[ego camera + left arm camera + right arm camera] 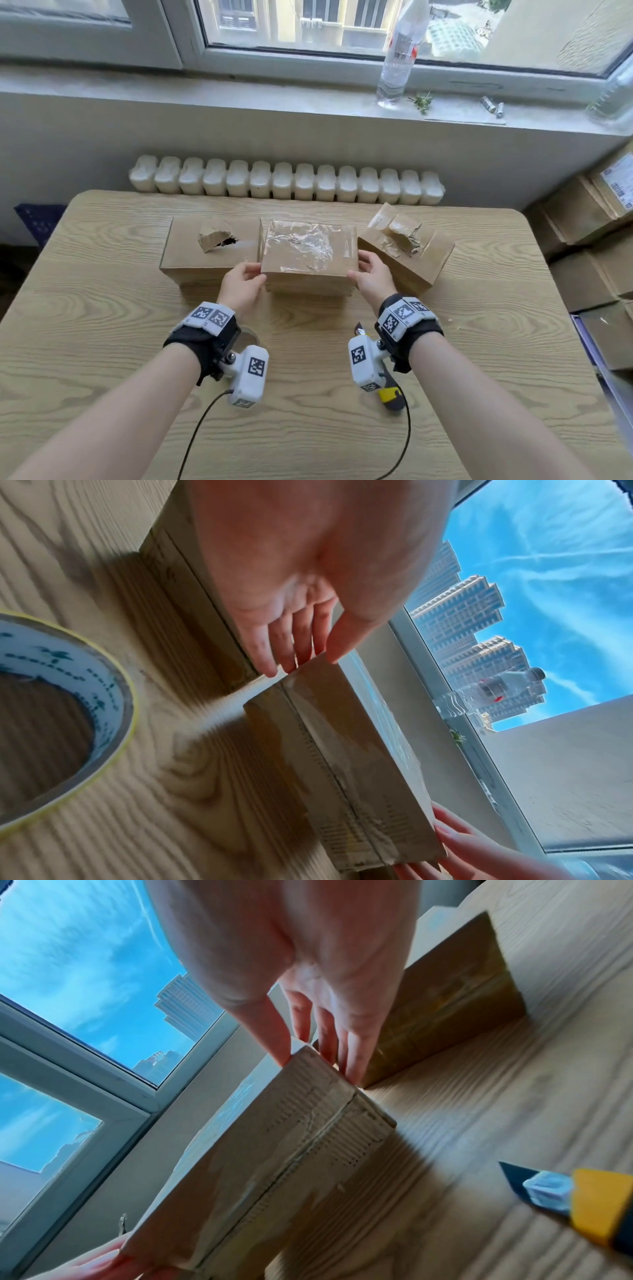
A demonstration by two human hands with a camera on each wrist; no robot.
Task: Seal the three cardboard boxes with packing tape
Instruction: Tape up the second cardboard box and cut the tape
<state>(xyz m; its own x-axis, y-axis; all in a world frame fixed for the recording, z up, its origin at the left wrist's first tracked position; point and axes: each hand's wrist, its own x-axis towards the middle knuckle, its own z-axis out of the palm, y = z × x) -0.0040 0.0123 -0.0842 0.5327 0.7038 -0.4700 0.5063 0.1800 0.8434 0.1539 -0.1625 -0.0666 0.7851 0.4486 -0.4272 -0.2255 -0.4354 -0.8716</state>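
Three brown cardboard boxes stand in a row on the wooden table (102, 325). The middle box (308, 253) (342, 764) (257, 1164) has crinkled clear tape across its top. My left hand (255, 272) (308, 661) grips its near left corner, thumb on top and fingers down the side. My right hand (359, 270) (315, 1064) grips the near right corner the same way. The left box (205, 253) (192, 574) has a torn hole in its top. The right box (411, 257) (445, 1001) has a torn flap sticking up. A tape roll (68, 710) lies under my left wrist.
A yellow and black utility knife (390, 397) (589, 1210) lies on the table under my right wrist. A plastic bottle (399, 58) stands on the windowsill behind a white radiator (287, 181). More cardboard boxes (596, 240) are stacked off the table's right edge.
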